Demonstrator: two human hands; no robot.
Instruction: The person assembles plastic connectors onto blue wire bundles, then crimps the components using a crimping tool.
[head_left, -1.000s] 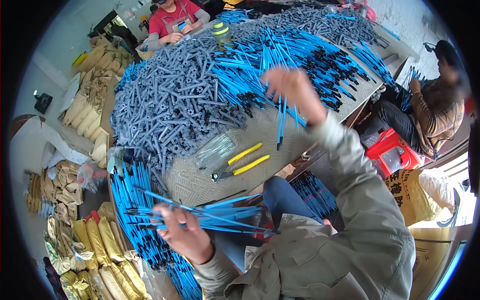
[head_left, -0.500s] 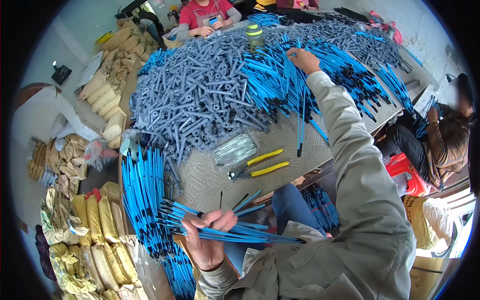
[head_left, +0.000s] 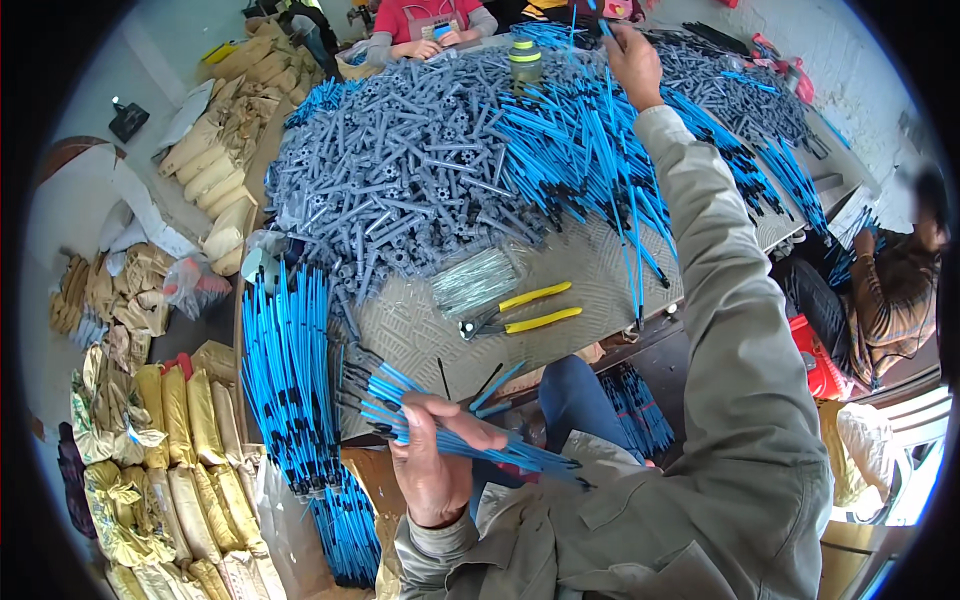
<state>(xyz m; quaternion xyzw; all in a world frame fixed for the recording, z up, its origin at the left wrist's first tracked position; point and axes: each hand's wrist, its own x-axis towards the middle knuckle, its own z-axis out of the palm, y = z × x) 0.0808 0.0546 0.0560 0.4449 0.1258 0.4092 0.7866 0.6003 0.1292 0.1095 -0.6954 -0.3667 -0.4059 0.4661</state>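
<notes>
While left hand point(head_left: 435, 470) gripped slim blue black-tipped rods point(head_left: 535, 457) beside bench's near edge point(head_left: 415, 345), I saw right hand point(head_left: 637, 65) pinch another; handful gathered, loose blue heap point(head_left: 575, 145) remained.

From head height, one wide fisheye view looks down and forward across the close-by table point(head_left: 405, 322).

Light is even and fairly bright, with white glare from a patch point(head_left: 915, 485) at near right; below the table point(head_left: 400, 320) it dims. Held blue rods point(head_left: 525, 455) smear slightly. Fisheye bending curves the black-framed margins.
</notes>
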